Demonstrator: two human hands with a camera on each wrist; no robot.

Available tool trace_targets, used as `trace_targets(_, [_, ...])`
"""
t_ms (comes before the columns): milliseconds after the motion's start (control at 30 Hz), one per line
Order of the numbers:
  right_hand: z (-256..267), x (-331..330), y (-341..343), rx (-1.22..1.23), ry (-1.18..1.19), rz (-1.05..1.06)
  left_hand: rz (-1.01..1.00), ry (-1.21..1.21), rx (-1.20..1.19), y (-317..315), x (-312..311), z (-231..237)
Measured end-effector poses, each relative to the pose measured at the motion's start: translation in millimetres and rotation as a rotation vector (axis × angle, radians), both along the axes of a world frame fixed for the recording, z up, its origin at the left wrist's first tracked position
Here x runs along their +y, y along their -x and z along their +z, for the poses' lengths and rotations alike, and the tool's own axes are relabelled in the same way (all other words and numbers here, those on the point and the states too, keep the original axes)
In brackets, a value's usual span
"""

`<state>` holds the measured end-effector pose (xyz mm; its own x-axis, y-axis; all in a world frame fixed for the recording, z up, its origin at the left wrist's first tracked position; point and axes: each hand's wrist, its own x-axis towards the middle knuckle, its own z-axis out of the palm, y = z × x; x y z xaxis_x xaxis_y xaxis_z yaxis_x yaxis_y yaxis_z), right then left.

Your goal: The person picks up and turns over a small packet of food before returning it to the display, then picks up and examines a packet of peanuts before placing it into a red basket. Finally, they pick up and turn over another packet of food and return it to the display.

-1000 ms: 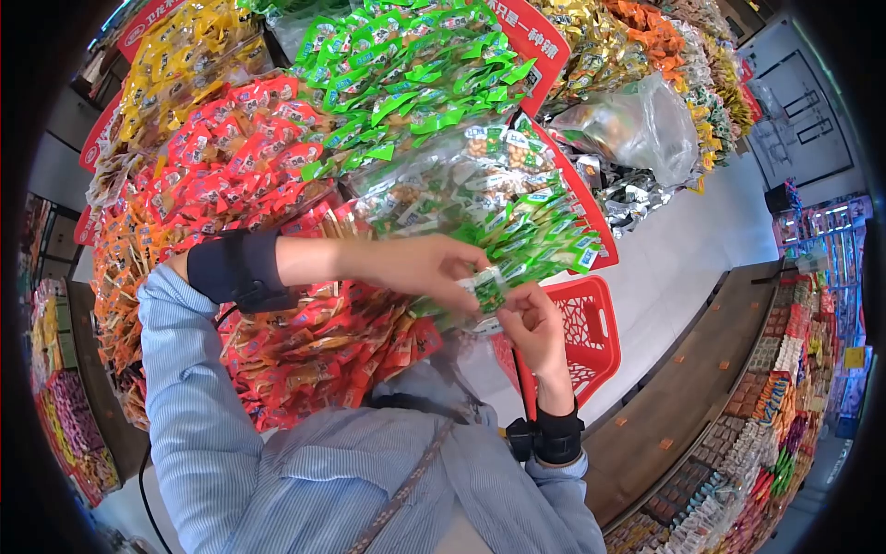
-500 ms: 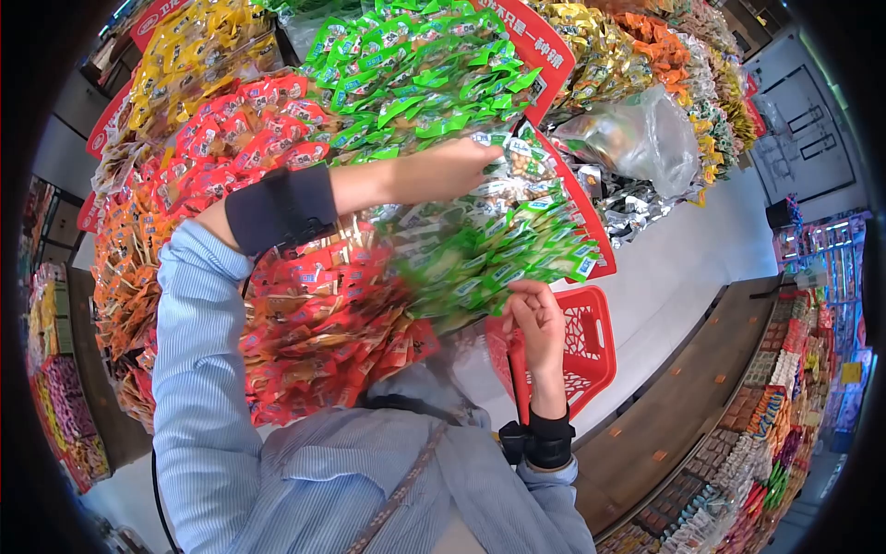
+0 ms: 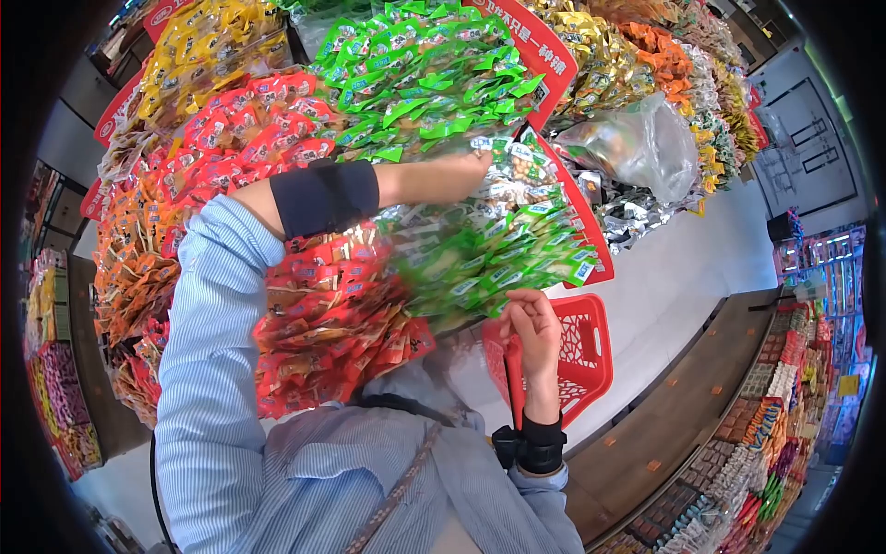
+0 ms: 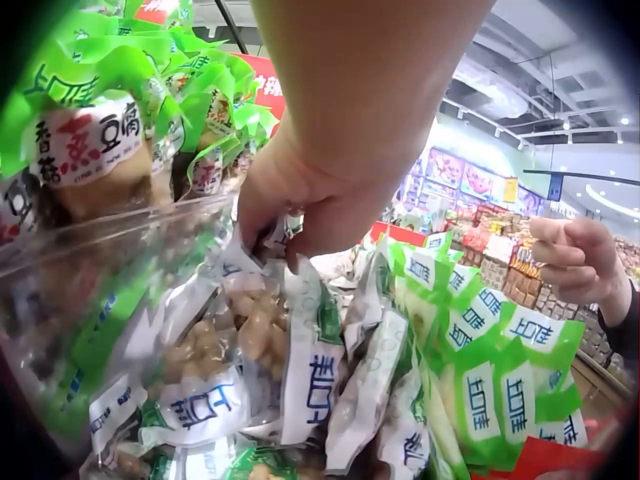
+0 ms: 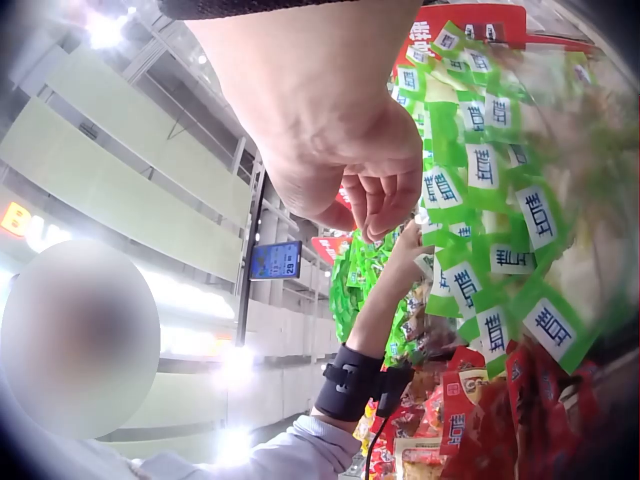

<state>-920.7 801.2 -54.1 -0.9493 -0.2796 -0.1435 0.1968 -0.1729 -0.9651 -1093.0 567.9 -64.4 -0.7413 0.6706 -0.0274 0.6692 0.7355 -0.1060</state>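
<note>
My left hand point(image 3: 454, 177) reaches over the heap of clear, white-labelled packets point(image 3: 521, 171). In the left wrist view its fingertips point(image 4: 270, 235) pinch the top of a white-labelled packet point(image 4: 250, 315) with light brown pieces inside; the thumb partly hides the grip. A transparent sheet point(image 4: 90, 250) rises beside these packets. My right hand point(image 3: 533, 337) is held up in front of green packets point(image 3: 517, 263), its fingers loosely curled with nothing visible in them, as the right wrist view of the hand point(image 5: 365, 180) also shows.
A red basket point(image 3: 604, 355) lies beyond my right hand. Red packets point(image 3: 323, 314) are heaped at the left, more green ones point(image 3: 415, 74) behind. A red sign edge point(image 3: 581, 212) borders the heap, near a clear plastic bag point(image 3: 646, 148). A wooden ledge point(image 3: 664, 406) runs at the right.
My left hand has left the packet held near my right hand and moved up and back to the white-labelled packets. My right hand has released it and moved slightly down.
</note>
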Motion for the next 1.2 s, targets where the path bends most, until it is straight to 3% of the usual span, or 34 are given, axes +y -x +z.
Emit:
trace_targets(67, [2, 0, -1, -0.008, -0.002, 0.001, 0.124, -0.225, -0.023, 0, 4, 10])
trace_targets(167, [4, 3, -3, 0.008, -0.011, -0.003, -0.032, -0.18, 0.316, -7, 7, 38])
trace_targets(267, [5, 4, -5, 0.025, 0.003, -0.003, -0.031, -0.035, 0.296, -5, 3, 25])
trace_targets(467, [10, 5, -12, 0.045, 0.035, 0.006, -0.057, -0.129, 0.3, -31, -4, 41])
trace_targets(567, [16, 5, -19, 0.04, 0.038, -0.003, -0.028, -0.218, 0.34, -68, -20, 80])
trace_targets(833, [13, -18, -37, -0.006, -0.032, 0.095, 0.243, -0.373, 0.347, -184, -93, 124])
trace_targets(1200, [-20, -84, -93, 0.053, 0.049, 0.011, 0.408, -0.452, 0.258, -302, -163, 96])
